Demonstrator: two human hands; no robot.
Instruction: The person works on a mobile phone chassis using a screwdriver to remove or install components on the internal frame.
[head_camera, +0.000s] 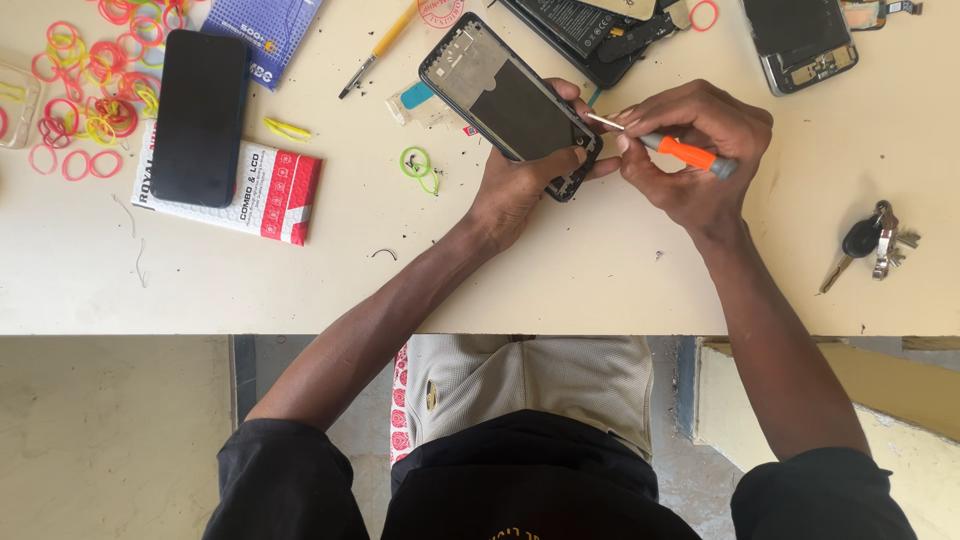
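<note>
left hand (515, 185) gripping the opened phone frame (510, 100) near the table's far edge | right hand (690, 150) pinching an orange screwdriver (680, 152), tip at the frame's lower corner | risk imo: tip slips off, gouges the frame, tiny screw rolls off among the rubber bands (90, 100)

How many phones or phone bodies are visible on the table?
4: an open phone frame held in the left hand, a black phone on a red-and-white packet, and two opened phones at the top edge, both cropped; more may lie out of view.
</note>
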